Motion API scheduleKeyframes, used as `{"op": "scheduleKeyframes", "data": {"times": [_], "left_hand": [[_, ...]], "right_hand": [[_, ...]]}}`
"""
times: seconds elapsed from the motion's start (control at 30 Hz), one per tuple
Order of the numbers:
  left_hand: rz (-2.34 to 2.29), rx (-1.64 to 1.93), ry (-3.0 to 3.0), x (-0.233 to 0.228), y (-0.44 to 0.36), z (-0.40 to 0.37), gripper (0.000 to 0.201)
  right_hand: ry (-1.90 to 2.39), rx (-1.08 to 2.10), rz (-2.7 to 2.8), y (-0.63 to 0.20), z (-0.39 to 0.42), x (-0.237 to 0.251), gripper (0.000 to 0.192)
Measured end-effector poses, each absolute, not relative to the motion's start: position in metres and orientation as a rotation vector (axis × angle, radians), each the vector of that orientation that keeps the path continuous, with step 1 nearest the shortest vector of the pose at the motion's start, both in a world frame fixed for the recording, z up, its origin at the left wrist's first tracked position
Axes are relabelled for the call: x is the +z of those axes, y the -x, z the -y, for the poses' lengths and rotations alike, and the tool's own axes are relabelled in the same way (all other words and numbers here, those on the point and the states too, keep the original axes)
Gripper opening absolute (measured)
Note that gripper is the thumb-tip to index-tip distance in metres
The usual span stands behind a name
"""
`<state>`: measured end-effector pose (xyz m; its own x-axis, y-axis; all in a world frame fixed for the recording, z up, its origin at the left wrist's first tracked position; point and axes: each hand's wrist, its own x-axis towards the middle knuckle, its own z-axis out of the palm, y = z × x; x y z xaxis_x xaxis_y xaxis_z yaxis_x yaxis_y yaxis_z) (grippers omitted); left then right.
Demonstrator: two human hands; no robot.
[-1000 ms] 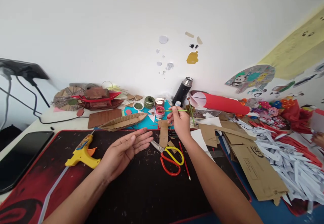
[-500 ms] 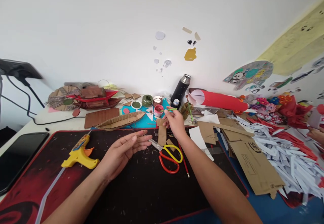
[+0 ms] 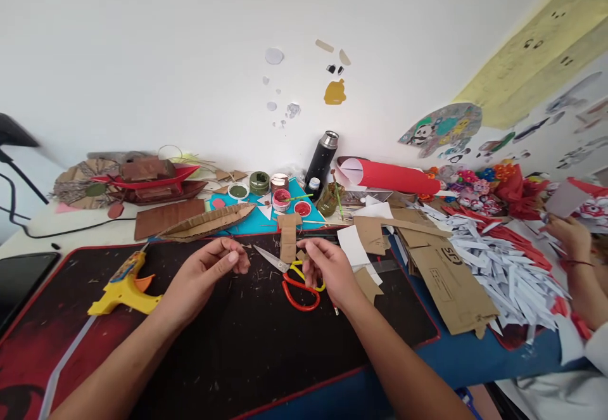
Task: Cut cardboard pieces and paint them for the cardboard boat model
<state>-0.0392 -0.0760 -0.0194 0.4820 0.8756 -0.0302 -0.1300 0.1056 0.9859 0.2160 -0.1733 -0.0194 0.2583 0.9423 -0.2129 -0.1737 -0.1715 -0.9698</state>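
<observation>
My left hand (image 3: pixel 204 277) hovers over the black and red mat (image 3: pixel 237 344), fingers loosely curled and holding nothing. My right hand (image 3: pixel 327 271) sits with bent fingers over the handles of the yellow and red scissors (image 3: pixel 294 290), which lie flat on the mat; nothing shows in its grasp. A cardboard strip (image 3: pixel 287 239) lies just beyond the scissors' blade. The green brush (image 3: pixel 298 197) rests across the red paint pot (image 3: pixel 281 199) at the back.
A yellow glue gun (image 3: pixel 123 284) lies left of my left hand, a leaf-shaped cardboard piece (image 3: pixel 209 220) behind. A black flask (image 3: pixel 322 157), red paper roll (image 3: pixel 389 176), cardboard sheets (image 3: pixel 446 280) and white paper strips (image 3: pixel 503 268) crowd the right. Another person's hand (image 3: pixel 570 236) works at far right.
My right hand left the green brush on the paint pot and drew back onto the scissors. My left hand curled its fingers. The view swung right.
</observation>
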Motion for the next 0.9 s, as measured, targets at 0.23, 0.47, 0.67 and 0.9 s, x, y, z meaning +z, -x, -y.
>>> {"op": "scheduleKeyframes", "data": {"times": [0.23, 0.47, 0.67, 0.9], "left_hand": [[-0.895, 0.614, -1.721, -0.008, 0.023, 0.084, 0.047], [-0.581, 0.505, -2.263, -0.023, -0.03, 0.114, 0.021], [-0.402, 0.337, -2.555, -0.046, -0.049, 0.127, 0.021], [-0.478, 0.306, -2.535, -0.042, -0.026, 0.131, 0.02]], "right_hand": [[1.68, 0.907, 1.002, -0.232, 0.259, -0.038, 0.042], [1.976, 0.428, 1.446, -0.24, 0.284, -0.064, 0.03], [2.055, 0.285, 1.579, -0.249, 0.277, -0.071, 0.031], [2.028, 0.329, 1.51, -0.258, 0.273, -0.072, 0.03]]}}
